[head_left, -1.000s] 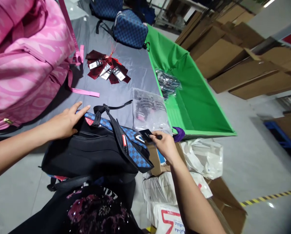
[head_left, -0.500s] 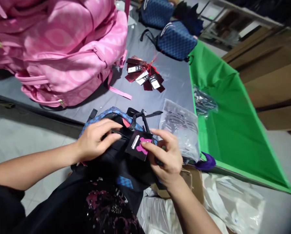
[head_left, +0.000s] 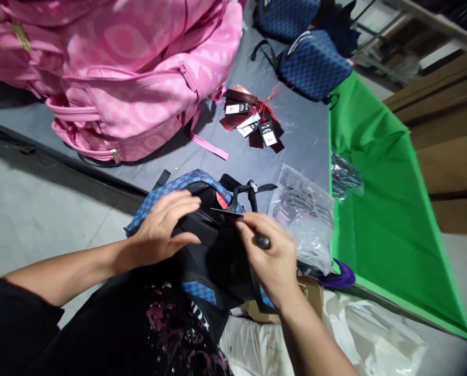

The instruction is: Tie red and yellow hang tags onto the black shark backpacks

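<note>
A black backpack with blue checkered trim (head_left: 213,261) lies at the near edge of the grey table (head_left: 296,141), against my body. My left hand (head_left: 165,230) grips a black strap on its top, thumb and fingers closed round it. My right hand (head_left: 270,253) pinches a thin black hang tag (head_left: 225,213), seen edge-on, and also holds a small dark tool whose tip (head_left: 262,241) shows between the fingers. The tag sits just above the strap, beside the backpack's top handle (head_left: 246,190).
Pink backpacks (head_left: 131,73) are piled at the back left. Loose red and black tags (head_left: 252,117) lie mid-table, with a clear plastic bag of parts (head_left: 306,216) to the right. Blue checkered bags (head_left: 311,62) sit at the back; a green cloth bin (head_left: 378,198) is at right.
My right hand has turned the hang tag from face-up to edge-on and moved it onto the strap. My left hand has closed on the strap. The view shifted slightly left.
</note>
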A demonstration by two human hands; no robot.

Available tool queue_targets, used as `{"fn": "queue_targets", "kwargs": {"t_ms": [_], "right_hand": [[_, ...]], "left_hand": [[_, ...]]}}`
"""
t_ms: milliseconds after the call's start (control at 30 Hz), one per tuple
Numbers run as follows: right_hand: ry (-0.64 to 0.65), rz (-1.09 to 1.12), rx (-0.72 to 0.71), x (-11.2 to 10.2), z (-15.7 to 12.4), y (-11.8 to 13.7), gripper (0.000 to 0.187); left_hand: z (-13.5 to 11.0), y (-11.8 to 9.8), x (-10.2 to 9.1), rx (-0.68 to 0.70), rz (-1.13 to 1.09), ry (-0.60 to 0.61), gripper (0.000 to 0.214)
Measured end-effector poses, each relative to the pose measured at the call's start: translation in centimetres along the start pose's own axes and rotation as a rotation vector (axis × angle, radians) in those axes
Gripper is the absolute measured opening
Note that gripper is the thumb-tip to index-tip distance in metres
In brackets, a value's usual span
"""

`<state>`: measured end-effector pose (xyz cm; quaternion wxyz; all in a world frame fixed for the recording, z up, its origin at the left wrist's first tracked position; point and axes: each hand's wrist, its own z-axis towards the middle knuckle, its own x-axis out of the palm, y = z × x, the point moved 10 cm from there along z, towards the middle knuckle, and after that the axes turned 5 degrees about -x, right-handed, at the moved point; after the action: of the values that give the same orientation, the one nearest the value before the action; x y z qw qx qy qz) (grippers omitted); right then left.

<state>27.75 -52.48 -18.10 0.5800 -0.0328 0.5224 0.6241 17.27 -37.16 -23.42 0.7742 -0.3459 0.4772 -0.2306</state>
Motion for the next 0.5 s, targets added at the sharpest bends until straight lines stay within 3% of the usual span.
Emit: {"fn": "queue_targets", "kwargs": {"t_ms": [67, 133, 233, 300, 367, 500], "right_hand": [[-0.007, -0.104, -0.056, 0.1, 0.7, -0.3, 0.016], [0.101, -0.184, -0.068, 1.8, 1.2, -0.8, 0.022], [0.443, -0.341, 0.018, 6.3, 1.5, -2.2, 0.026], [0.679, -0.46, 0.074, 8.9, 1.5, -3.0, 0.026], [0.823, -0.574, 0.085, 10.4, 1.4, -3.2, 0.025], [0.874, -0.755, 0.025, 11.4, 0.6, -3.7, 0.038]], "left_hand": [[-0.2, 1.0, -1.0, 0.04, 0.222, -0.067, 0.051], [-0.2, 3.0, -0.5, -0.004, 0.284, 0.012, 0.045], [-0.3, 4.5, 0.5, 0.028, 0.201, 0.074, 0.04], [-0.3, 4.8, 0.7, 0.054, 0.163, 0.034, 0.038], [-0.4, 5.2, 0.8, 0.04, 0.135, -0.002, 0.041], [-0.8, 6.0, 1.6, -0.022, 0.086, 0.003, 0.065]]}}
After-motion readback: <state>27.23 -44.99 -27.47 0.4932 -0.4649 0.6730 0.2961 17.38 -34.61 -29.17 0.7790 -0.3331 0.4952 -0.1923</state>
